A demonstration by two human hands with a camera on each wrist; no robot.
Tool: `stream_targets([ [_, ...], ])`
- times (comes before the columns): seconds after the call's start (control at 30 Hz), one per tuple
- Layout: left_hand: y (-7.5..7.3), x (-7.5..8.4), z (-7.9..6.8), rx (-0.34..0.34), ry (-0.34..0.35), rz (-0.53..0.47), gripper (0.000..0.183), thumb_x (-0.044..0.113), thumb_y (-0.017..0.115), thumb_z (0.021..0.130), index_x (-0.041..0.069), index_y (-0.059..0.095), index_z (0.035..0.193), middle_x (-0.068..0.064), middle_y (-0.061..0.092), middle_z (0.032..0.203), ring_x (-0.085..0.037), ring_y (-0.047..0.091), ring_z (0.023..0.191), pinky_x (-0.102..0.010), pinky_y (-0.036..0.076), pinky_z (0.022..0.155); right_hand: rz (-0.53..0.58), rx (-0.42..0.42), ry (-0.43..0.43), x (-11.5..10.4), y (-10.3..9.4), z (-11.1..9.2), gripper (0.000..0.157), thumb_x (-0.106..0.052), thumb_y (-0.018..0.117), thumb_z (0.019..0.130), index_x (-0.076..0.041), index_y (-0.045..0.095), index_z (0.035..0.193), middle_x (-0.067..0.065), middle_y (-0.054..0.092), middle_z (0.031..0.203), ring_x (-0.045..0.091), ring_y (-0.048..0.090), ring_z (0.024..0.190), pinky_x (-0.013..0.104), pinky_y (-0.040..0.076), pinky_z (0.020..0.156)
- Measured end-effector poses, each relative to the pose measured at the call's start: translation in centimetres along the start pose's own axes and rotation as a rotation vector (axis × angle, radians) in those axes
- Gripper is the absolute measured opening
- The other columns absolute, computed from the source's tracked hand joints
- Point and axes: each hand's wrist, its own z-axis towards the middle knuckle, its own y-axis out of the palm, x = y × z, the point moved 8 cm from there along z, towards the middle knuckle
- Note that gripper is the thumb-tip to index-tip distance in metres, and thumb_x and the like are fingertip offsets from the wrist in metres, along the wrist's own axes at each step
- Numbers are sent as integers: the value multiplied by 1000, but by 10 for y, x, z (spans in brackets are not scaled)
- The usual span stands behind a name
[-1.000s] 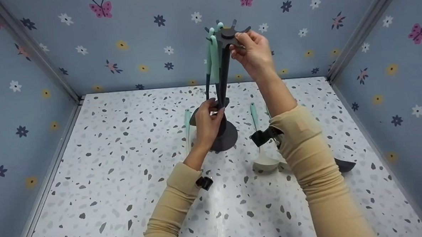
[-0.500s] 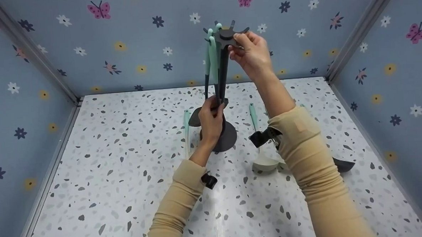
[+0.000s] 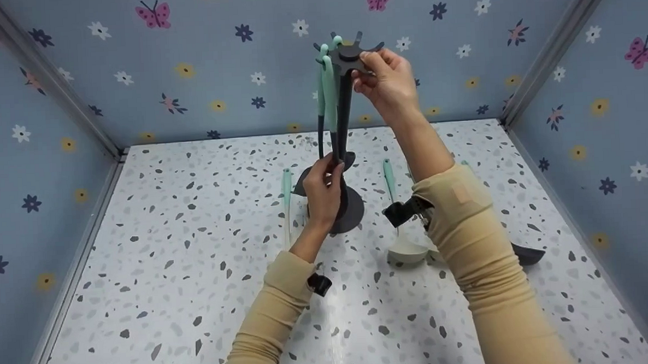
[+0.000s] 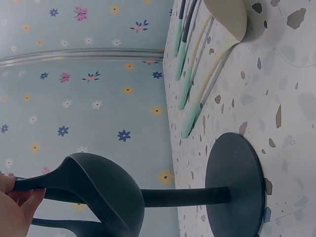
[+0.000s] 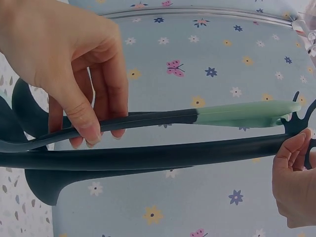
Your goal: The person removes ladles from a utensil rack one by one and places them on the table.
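A dark utensil stand (image 3: 344,112) stands upright on its round base, with several mint-handled dark utensils hanging at the left of its hooked top. My right hand (image 3: 395,86) pinches the edge of that hooked top between thumb and fingers. Lower down, my left hand (image 3: 323,195) pinches the dark shaft of a hanging ladle (image 5: 148,118). Its deep bowl (image 4: 106,185) shows beside the pole in the left wrist view. The left hand's thumb and fingertips (image 5: 86,128) meet around the shaft in the right wrist view. Other dark utensil heads hang behind, partly hidden.
A cream ladle (image 3: 406,250) with a mint handle lies right of the stand. Farther right is a dark utensil head (image 3: 528,254), partly behind my right sleeve. Another mint-handled utensil (image 3: 287,186) lies left of the stand. Patterned walls (image 3: 215,61) enclose the speckled table (image 3: 169,265).
My left hand has shifted slightly to the right and downward, and the hanging utensils have swung a little. The right hand keeps its hold on the stand's top.
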Motion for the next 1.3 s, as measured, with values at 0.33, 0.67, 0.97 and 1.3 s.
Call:
stream_targets([
  [0.33,-2,7,-4,-27,49,19,17,3,59,85,-8,61,97,-12,60,84,-15,60,75,-21,51,57,-18,5,9,0,-2,-1,5,0,47,90,4,50,89,15,49,78,20,49,57,24,45,51],
  [0.67,-6,12,-1,-28,71,35,18,0,59,83,-11,60,97,-16,60,84,-23,61,75,-23,52,58,-18,7,5,-1,-2,0,5,0,48,90,4,50,89,15,49,79,20,49,57,24,45,51],
  [0.97,-16,33,6,-18,59,75,18,-11,58,80,-17,58,97,-22,59,81,-28,59,67,-26,49,55,13,-2,7,0,0,1,6,2,45,90,6,48,87,15,47,77,19,49,56,23,43,49],
  [1.3,-39,18,7,-2,68,112,21,4,59,85,-9,60,102,-14,60,84,-18,60,70,-23,50,55,7,-2,10,0,0,0,6,2,46,90,5,49,86,15,48,76,20,49,56,24,43,49],
])
